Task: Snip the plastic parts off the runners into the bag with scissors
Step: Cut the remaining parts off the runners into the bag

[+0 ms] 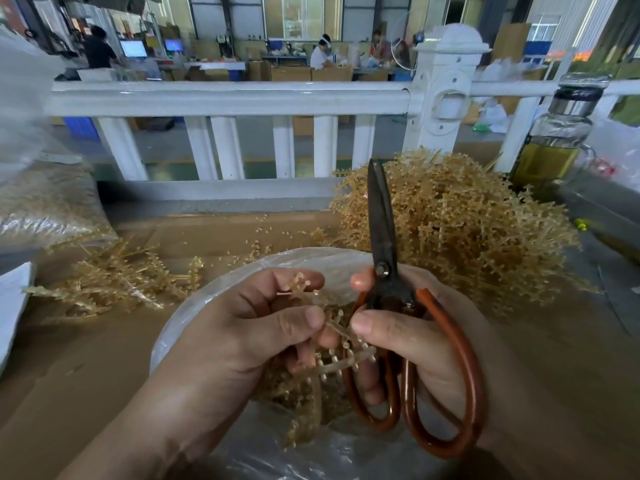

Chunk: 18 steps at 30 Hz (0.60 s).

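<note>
Pinching a runner [337, 364] in the left grip [249, 327], clasping closed scissors [381, 216] in the right grip [419, 341], above the bag [180, 315].

Left hand [242, 323] and right hand [408, 337] both bare. Left forearm [149, 417] uncovered down to the frame edge. Nails [362, 323] short, rounded, unpainted. Skin creased over the thumb knuckles.
</note>
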Each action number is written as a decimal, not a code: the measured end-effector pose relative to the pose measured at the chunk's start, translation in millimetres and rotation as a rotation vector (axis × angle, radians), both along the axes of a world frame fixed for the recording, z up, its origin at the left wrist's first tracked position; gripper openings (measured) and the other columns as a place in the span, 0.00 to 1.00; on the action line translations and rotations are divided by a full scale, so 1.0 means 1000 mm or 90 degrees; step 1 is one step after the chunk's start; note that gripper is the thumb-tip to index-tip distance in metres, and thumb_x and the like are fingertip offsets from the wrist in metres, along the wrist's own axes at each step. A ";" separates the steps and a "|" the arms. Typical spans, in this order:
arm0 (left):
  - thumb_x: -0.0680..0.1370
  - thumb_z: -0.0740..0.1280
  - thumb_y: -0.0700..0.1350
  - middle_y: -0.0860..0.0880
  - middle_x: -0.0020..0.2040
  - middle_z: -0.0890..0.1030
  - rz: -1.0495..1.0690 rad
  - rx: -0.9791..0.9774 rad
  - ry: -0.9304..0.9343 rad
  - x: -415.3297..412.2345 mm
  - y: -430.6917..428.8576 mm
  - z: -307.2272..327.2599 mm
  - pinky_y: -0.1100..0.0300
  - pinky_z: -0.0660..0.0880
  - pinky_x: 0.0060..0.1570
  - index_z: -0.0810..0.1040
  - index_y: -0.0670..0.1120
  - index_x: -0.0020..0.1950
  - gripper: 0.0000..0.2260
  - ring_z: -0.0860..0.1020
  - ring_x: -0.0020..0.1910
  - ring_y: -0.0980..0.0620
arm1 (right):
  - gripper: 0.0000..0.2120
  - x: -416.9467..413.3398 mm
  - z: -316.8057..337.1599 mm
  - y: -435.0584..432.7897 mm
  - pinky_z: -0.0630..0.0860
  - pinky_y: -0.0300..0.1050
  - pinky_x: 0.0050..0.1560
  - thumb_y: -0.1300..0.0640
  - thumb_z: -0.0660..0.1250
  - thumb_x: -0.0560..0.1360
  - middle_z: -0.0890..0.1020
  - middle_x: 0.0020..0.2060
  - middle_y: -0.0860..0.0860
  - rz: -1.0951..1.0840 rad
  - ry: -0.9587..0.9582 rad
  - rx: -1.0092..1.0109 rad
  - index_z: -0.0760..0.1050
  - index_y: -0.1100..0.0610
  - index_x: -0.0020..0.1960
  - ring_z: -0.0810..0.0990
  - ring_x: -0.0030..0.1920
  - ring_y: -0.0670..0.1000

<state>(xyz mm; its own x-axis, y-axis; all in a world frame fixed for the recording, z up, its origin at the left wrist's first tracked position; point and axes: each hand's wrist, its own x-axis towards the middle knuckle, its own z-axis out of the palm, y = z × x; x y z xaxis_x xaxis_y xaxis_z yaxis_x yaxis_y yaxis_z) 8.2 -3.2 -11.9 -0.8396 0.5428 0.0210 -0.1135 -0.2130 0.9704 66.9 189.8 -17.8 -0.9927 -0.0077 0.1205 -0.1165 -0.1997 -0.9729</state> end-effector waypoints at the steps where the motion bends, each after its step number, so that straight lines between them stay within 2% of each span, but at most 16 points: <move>1: 0.63 0.79 0.49 0.40 0.38 0.83 0.008 -0.004 0.007 -0.001 0.000 -0.001 0.62 0.75 0.33 0.84 0.48 0.54 0.20 0.77 0.32 0.50 | 0.17 0.000 0.000 0.000 0.78 0.53 0.33 0.51 0.78 0.66 0.82 0.35 0.57 0.013 -0.004 0.001 0.79 0.46 0.53 0.81 0.29 0.58; 4: 0.60 0.81 0.53 0.44 0.43 0.85 0.120 -0.040 0.069 0.001 0.003 -0.003 0.66 0.77 0.38 0.84 0.54 0.52 0.21 0.83 0.39 0.50 | 0.18 -0.001 -0.002 -0.001 0.79 0.52 0.33 0.54 0.79 0.65 0.81 0.35 0.53 0.008 0.006 -0.049 0.80 0.48 0.54 0.81 0.29 0.57; 6: 0.61 0.80 0.56 0.49 0.48 0.86 0.257 -0.099 0.200 0.002 0.002 -0.006 0.69 0.77 0.42 0.84 0.55 0.51 0.20 0.85 0.45 0.55 | 0.21 -0.003 -0.004 0.000 0.79 0.51 0.33 0.56 0.81 0.65 0.81 0.35 0.54 -0.007 0.023 -0.100 0.79 0.51 0.56 0.81 0.29 0.57; 8: 0.66 0.76 0.61 0.50 0.44 0.86 0.349 -0.090 0.307 0.003 0.000 -0.004 0.64 0.79 0.42 0.84 0.53 0.48 0.16 0.84 0.42 0.53 | 0.23 -0.004 -0.005 0.001 0.79 0.50 0.33 0.55 0.81 0.65 0.81 0.35 0.55 -0.016 0.041 -0.146 0.79 0.52 0.57 0.81 0.30 0.57; 9: 0.69 0.74 0.64 0.48 0.40 0.85 0.341 -0.082 0.351 0.004 -0.001 -0.003 0.59 0.78 0.39 0.84 0.51 0.46 0.17 0.82 0.39 0.48 | 0.22 -0.005 -0.005 0.001 0.79 0.50 0.33 0.56 0.81 0.66 0.81 0.35 0.56 -0.027 0.057 -0.165 0.78 0.53 0.57 0.82 0.31 0.56; 11: 0.75 0.68 0.69 0.45 0.33 0.82 0.209 -0.078 0.389 0.007 -0.005 0.002 0.58 0.74 0.33 0.85 0.49 0.40 0.23 0.79 0.31 0.45 | 0.21 -0.006 -0.007 0.000 0.79 0.48 0.33 0.57 0.80 0.67 0.81 0.35 0.56 -0.060 0.095 -0.188 0.78 0.53 0.58 0.82 0.31 0.55; 13: 0.74 0.65 0.73 0.45 0.32 0.83 0.024 -0.151 0.315 0.014 -0.004 0.011 0.60 0.75 0.30 0.86 0.49 0.40 0.28 0.81 0.29 0.47 | 0.20 -0.007 -0.007 -0.004 0.79 0.49 0.34 0.57 0.79 0.68 0.81 0.34 0.56 -0.094 0.133 -0.201 0.77 0.54 0.58 0.82 0.31 0.54; 15: 0.69 0.63 0.77 0.47 0.34 0.85 -0.123 -0.274 0.228 0.018 -0.001 0.016 0.59 0.78 0.34 0.87 0.52 0.44 0.30 0.83 0.31 0.49 | 0.21 -0.006 -0.007 -0.005 0.79 0.47 0.34 0.59 0.77 0.69 0.81 0.34 0.56 -0.131 0.172 -0.202 0.76 0.57 0.59 0.82 0.32 0.54; 16: 0.68 0.62 0.77 0.48 0.34 0.86 -0.153 -0.314 0.201 0.020 0.001 0.016 0.58 0.79 0.36 0.87 0.55 0.45 0.29 0.83 0.31 0.49 | 0.21 -0.006 -0.006 -0.006 0.80 0.46 0.34 0.59 0.77 0.70 0.81 0.35 0.56 -0.142 0.190 -0.199 0.76 0.58 0.60 0.82 0.32 0.53; 18: 0.66 0.60 0.75 0.49 0.36 0.86 -0.137 -0.311 0.167 0.022 0.005 0.017 0.58 0.79 0.35 0.87 0.58 0.45 0.27 0.83 0.31 0.47 | 0.19 -0.005 -0.005 -0.005 0.79 0.46 0.34 0.59 0.76 0.71 0.80 0.35 0.56 -0.140 0.203 -0.194 0.75 0.57 0.60 0.82 0.32 0.53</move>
<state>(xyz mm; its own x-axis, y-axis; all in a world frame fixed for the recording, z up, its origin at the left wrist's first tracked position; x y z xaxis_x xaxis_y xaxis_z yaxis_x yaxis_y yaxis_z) 30.5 2.0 4.8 -0.7105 0.6989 -0.0817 0.1521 0.2659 0.9519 62.2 184.9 -22.6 -0.8802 0.2808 0.3826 -0.4701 -0.4064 -0.7834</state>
